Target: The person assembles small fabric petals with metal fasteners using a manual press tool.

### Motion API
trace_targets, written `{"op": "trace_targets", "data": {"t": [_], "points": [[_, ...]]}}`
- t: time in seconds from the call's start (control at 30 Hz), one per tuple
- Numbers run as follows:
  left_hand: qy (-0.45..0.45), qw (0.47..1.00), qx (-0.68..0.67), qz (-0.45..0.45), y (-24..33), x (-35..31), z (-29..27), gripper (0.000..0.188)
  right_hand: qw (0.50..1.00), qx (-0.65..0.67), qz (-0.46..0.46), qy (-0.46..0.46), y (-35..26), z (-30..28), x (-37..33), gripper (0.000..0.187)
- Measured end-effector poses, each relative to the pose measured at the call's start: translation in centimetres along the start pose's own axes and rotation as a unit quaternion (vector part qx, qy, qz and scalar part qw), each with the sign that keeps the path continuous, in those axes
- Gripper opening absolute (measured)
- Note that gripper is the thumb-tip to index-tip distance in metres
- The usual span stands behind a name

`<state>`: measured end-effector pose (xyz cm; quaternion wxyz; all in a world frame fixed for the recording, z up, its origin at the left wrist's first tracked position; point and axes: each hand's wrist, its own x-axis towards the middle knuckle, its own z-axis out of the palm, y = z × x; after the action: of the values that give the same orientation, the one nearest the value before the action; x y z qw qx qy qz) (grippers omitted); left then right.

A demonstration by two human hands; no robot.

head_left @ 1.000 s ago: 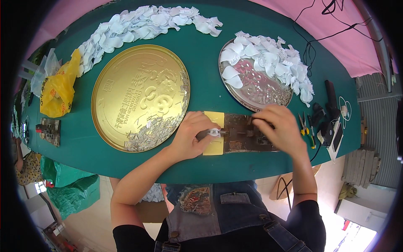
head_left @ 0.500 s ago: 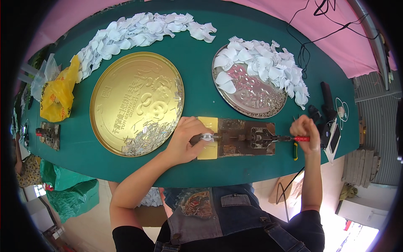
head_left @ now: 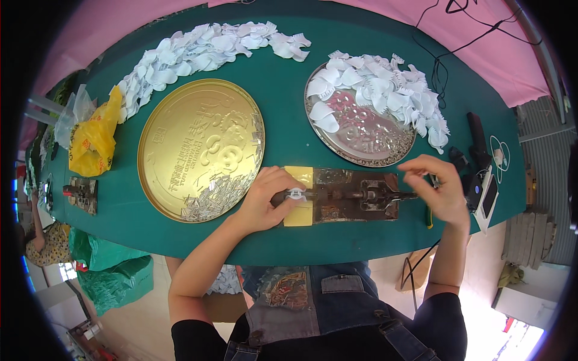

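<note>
A brown metal hand press (head_left: 380,197) with a toggle lever lies on the green table, a yellow plate (head_left: 298,218) under its left end. At that end my left hand (head_left: 266,198) is closed, with thumb and fingers on a small white plastic piece (head_left: 296,194) at the jaw. My right hand (head_left: 438,186) hovers by the lever's right end, fingers bent and apart, holding nothing I can see. The lever's red grip is hidden behind it. Left of the press is a round gold tray (head_left: 174,120) with small silver metal strips (head_left: 211,200) along its lower right rim.
A silver round tray (head_left: 343,120) bears white curved pieces (head_left: 379,84) and tiny metal bits. More white pieces (head_left: 180,54) lie along the far edge. A yellow plastic bag (head_left: 93,141) and another small press (head_left: 81,194) sit at left. Black cables and a phone (head_left: 490,195) are at right.
My right hand has let go of the red grip, opened and moved slightly left. My left hand stays at the jaw with the white piece. The whole view has shifted slightly.
</note>
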<state>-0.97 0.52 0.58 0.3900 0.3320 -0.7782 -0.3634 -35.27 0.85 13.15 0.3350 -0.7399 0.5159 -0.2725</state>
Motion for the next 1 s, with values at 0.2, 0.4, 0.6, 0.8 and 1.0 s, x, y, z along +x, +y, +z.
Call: {"op": "trace_targets", "data": {"t": [0.2, 0.4, 0.6, 0.8, 1.0], "points": [[-0.005, 1.000, -0.024, 0.008, -0.3, 0.4, -0.2, 0.026, 0.975, -0.087, 0.164, -0.119, 5.5, -4.3, -2.6, 0.021], [0.022, 0.999, 0.015, 0.042, -0.1, 0.3, 0.0, 0.020, 0.962, -0.203, 0.138, -0.124, 4.8, -2.7, -0.1, 0.034], [0.163, 0.983, 0.025, 0.079, 7.1, -1.2, -5.4, 0.022, 0.980, -0.180, 0.026, -0.084, 2.3, -1.4, 3.3, 0.040], [0.177, 0.912, 0.243, -0.280, 12.5, -15.8, -11.1, 0.029, 0.986, -0.138, 0.005, -0.092, 2.1, -0.5, 4.7, 0.043], [0.251, 0.783, 0.437, -0.364, 11.4, -20.3, -11.1, 0.037, 0.982, -0.146, -0.002, -0.118, 2.2, -0.1, 5.5, 0.044]]}}
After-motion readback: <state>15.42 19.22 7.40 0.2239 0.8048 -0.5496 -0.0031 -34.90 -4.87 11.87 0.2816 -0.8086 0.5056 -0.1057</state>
